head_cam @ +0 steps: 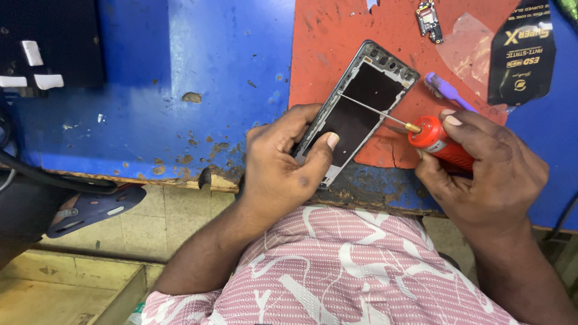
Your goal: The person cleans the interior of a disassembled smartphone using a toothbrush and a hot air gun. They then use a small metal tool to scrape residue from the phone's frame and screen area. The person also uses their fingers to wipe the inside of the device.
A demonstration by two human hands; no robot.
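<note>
My left hand [283, 162] grips the lower end of an opened phone frame [361, 108], a grey-edged shell with a dark inner panel, lying tilted on a red mat [349, 36]. My right hand [487, 174] holds a red tool [439, 141] with a brass collar and a long thin metal needle. The needle tip rests on the left inner edge of the phone frame, near its upper half.
A worn blue bench top [180, 90] with a chipped front edge carries the mat. A purple brush [448, 90], a small circuit board [428, 19], a clear film [466, 48] and a black packet [524, 54] lie beyond my right hand. A black box [48, 42] sits far left.
</note>
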